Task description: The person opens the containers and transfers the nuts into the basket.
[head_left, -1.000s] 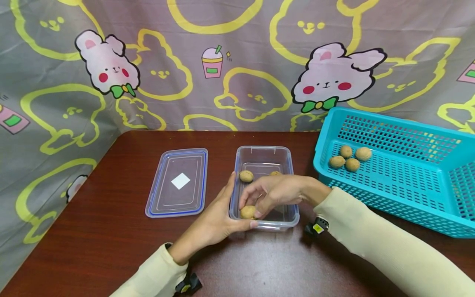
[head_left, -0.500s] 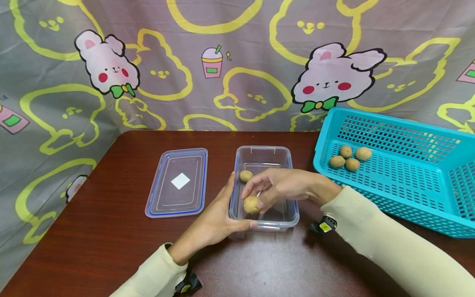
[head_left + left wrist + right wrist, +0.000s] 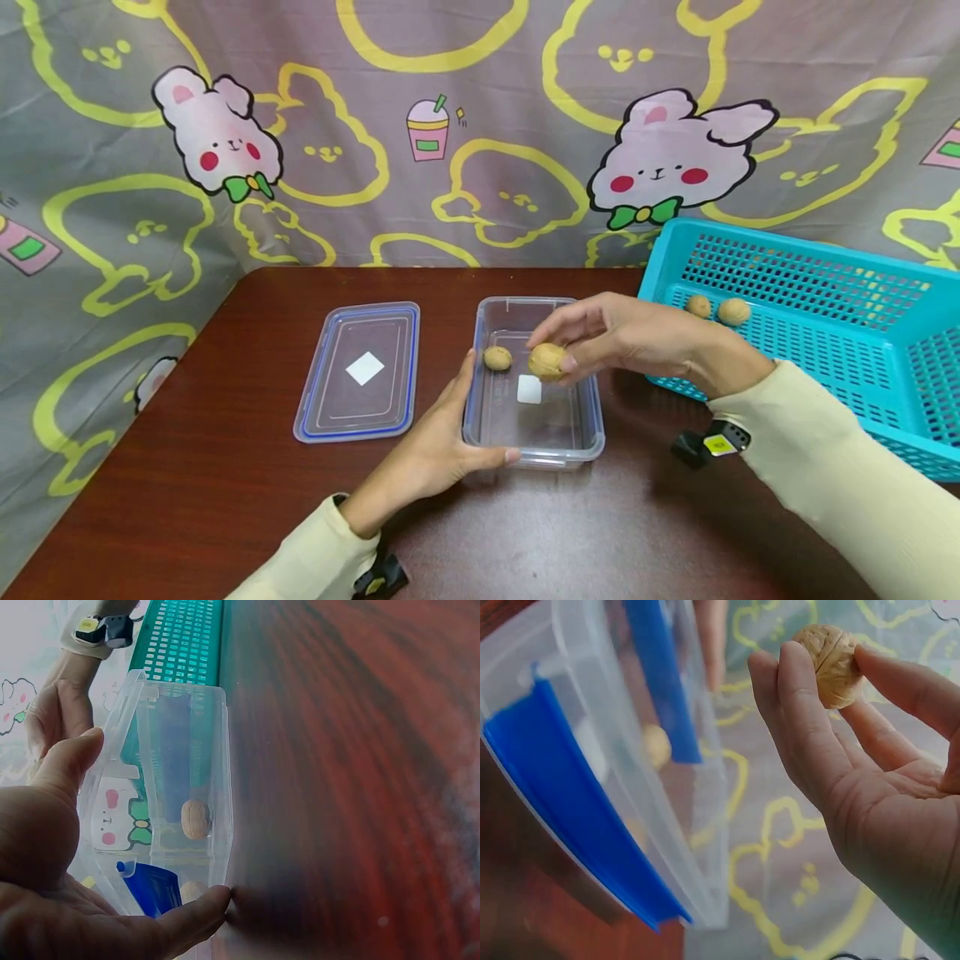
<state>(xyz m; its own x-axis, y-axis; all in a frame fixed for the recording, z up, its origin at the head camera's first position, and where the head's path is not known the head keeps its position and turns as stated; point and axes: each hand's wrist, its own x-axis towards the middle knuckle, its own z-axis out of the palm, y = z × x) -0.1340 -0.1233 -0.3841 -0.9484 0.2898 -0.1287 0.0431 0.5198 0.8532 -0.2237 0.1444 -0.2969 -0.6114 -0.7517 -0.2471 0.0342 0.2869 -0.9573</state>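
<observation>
My right hand (image 3: 622,342) pinches a walnut (image 3: 548,362) between thumb and fingertips, above the clear plastic food container (image 3: 540,454). The right wrist view shows the same walnut (image 3: 829,666) clear of the container's blue-clipped side. My left hand (image 3: 435,446) holds the container's near left corner, thumb along the front rim and fingers along the left side. Inside, a walnut (image 3: 497,358) lies near the left wall, beside a white square label (image 3: 529,389). Through the wall, the left wrist view shows a walnut (image 3: 196,819) and part of another behind my finger.
A clear lid (image 3: 358,371) with a blue seal lies on the table (image 3: 247,400) at left. On the right stands a turquoise basket (image 3: 832,325) with walnuts (image 3: 733,312) in it, partly hidden by my right arm. A patterned curtain (image 3: 510,92) hangs behind.
My right hand has lifted the walnut from the container's near left corner and carried it up, away from me and rightward. My left hand has kept its place.
</observation>
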